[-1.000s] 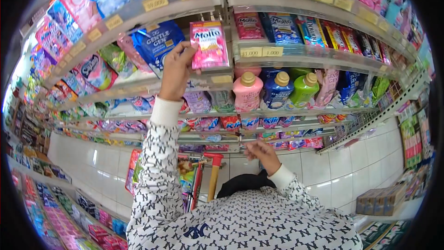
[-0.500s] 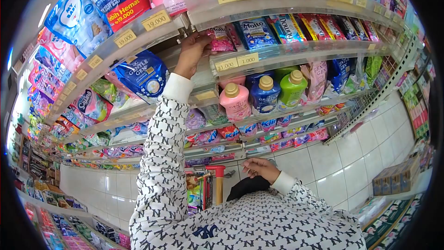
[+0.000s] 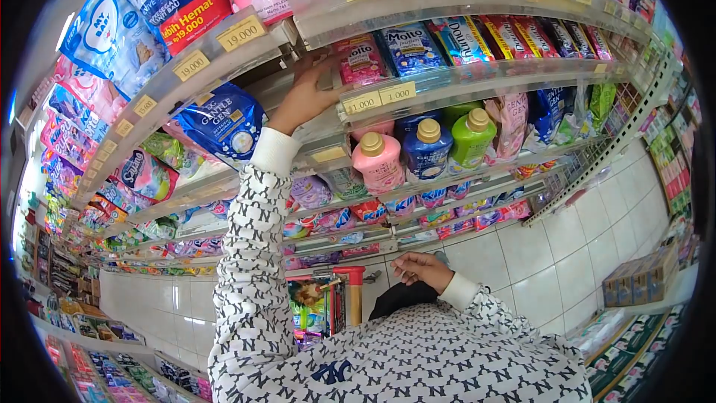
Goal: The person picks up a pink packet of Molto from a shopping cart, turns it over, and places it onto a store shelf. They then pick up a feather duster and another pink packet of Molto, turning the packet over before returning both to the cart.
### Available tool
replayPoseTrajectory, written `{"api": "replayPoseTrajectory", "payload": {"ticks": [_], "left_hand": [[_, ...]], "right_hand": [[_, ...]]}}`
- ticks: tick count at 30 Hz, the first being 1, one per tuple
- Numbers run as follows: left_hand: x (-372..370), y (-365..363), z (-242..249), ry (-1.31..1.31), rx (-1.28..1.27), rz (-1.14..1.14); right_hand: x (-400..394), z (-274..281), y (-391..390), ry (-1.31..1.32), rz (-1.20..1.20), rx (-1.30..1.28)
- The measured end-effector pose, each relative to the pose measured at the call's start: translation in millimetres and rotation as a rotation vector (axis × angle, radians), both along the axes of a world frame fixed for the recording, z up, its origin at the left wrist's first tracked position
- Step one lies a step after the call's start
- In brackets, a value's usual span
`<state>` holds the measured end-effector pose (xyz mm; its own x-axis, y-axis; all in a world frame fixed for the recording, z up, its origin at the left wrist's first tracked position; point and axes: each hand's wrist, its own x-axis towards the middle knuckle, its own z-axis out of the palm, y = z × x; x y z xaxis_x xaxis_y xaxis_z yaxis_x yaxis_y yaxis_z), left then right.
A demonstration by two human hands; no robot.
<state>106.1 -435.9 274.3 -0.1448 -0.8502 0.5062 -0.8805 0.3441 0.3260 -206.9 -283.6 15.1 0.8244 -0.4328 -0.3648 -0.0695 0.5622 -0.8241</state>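
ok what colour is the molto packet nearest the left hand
The Molto packet nearest the left hand is pink; the head view shows it best.

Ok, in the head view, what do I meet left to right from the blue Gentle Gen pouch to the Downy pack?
Blue Gentle Gen pouch, left hand, pink Molto pack, blue Molto pack, Downy pack.
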Motion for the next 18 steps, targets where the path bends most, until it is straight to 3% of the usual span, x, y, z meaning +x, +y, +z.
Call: {"api": "replayPoseTrajectory", "payload": {"ticks": [3, 12, 18], "left_hand": [[-3.9, -5.5, 1.3, -0.151, -0.037, -0.005], [-20.6, -10.7, 16.9, -0.136, 0.057, 0.062], [-13.0, -23.8, 3.1, -0.159, -0.011, 0.15]], "right_hand": [[2.3, 0.7, -0.1, 0.007, 0.019, -0.017], [-0.8, -1.3, -0.1, 0.001, -0.011, -0.004], [-1.5, -0.2, 0.7, 0.007, -0.008, -0.011]]}}
